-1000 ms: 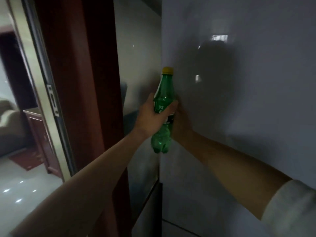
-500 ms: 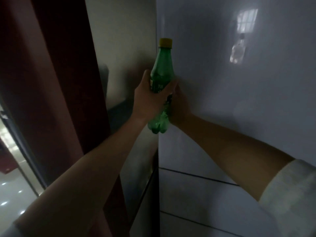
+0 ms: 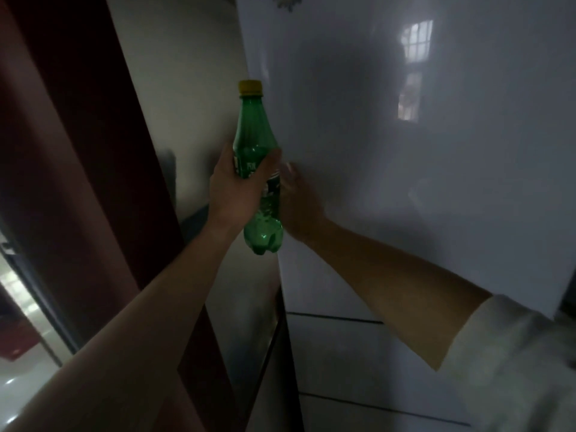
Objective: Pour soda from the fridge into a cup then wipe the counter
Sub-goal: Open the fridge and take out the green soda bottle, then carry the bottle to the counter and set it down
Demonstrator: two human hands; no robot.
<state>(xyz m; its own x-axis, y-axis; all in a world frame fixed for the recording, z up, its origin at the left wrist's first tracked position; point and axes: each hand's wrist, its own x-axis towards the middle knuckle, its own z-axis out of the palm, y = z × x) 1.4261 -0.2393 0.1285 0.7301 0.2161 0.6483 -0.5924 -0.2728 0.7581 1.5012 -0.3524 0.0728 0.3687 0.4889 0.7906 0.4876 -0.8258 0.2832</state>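
A green plastic soda bottle [image 3: 255, 129] with a yellow cap stands upright in my left hand [image 3: 232, 190], which is wrapped around its middle. Just right of the bottle, my right hand [image 3: 300, 201] rests flat with fingers spread against the glossy white fridge door [image 3: 420, 151], near the door's left edge. The bottle partly hides my right hand's fingers. The fridge door looks closed against the body.
Lower fridge drawers [image 3: 358, 353] sit below the door. The fridge's pale side panel [image 3: 193, 88] faces left, beside a dark red-brown door frame [image 3: 62, 151]. A bright tiled floor [image 3: 18, 369] shows through the doorway at the lower left.
The view has swung further right and up, away from the doorway. My right hand has loosened from the door's edge and now lies flat on its face; the bottle stays in my left hand.
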